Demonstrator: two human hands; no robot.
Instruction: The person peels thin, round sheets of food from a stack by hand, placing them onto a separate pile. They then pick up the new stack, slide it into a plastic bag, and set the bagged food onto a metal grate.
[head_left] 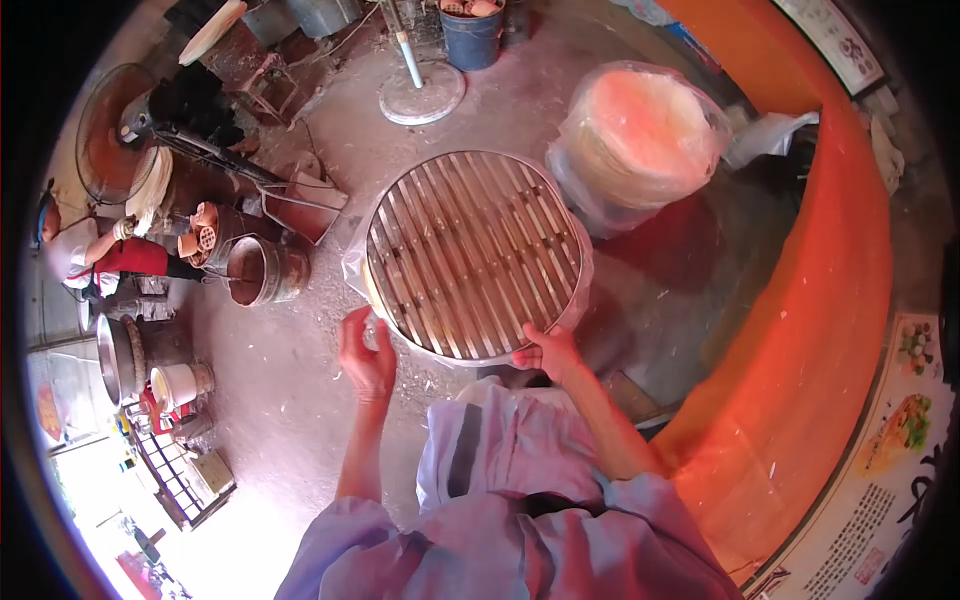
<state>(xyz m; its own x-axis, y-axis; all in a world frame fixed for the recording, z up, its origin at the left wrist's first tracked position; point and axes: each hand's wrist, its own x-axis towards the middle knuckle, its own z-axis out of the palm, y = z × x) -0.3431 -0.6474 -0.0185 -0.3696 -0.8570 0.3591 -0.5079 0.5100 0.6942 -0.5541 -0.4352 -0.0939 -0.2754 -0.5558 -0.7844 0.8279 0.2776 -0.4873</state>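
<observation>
A round slatted rack [470, 262] with a metal rim lies in front of me, on top of something wrapped in clear plastic [354, 262]. My right hand [548, 354] is at the rack's near right edge, its thumb over the rim and its other fingers bent at the side. Off the near left edge, my left hand [368, 358] is raised with its fingers curved and apart, holding nothing. What supports the rack is mostly hidden beneath it.
A plastic-wrapped stack of round, pale flat sheets [650, 125] stands at the far right. An orange sheet [790, 400] runs along the right side. To the left are metal buckets [268, 270], a dustpan [304, 205], a large fan [115, 135] and another person [105, 250].
</observation>
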